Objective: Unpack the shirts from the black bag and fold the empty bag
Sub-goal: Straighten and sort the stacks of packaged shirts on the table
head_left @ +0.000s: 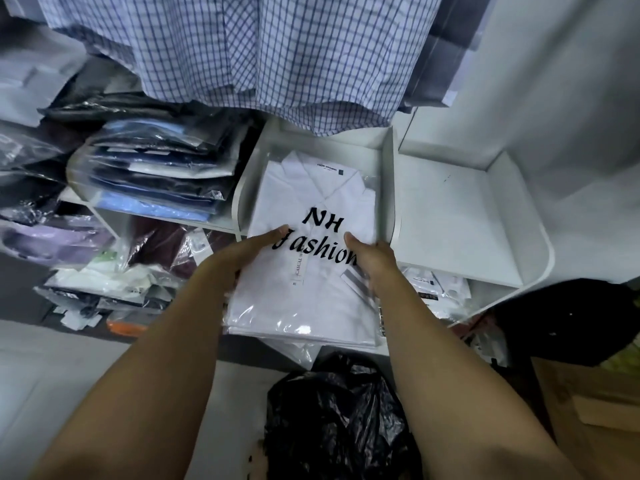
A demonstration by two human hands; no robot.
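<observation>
- Head cam, hands: left hand [256, 252] & right hand [372, 263] gripped a stack of white shirts [304, 299] by its two side edges. Thumbs lay on top of the clear wrap, fingers hidden underneath. Prob. held this way so the slippery packs moved as one squared block.
- Shirts: top pack was printed "NH Fashion", collar end pointing away from the person. Far part of the stack sat inside the middle shelf compartment [388, 188]; near part overhung the front lip. Judged as mid-placement into that slot, collar first, approx. centred btwn the side walls.
- Black bag [339, 420]: lay crumpled on the floor [69, 375], just below the stack & btwn the forearms, close enough for a short reach. Couldn't tell if any shirts were left inside; not folded yet.
- Around it: right compartment [450, 216] sat just beside the slot. Dark & blue packed shirts [152, 181] were piled on the shelf to the left. Checked shirts [259, 57] hung above, hems just over the back of the slot. Cardboard [588, 410] lay at lower right.
- Next, as a guess: push the stack fully home w/o snagging the hanging hems, let go, then check the bag.
</observation>
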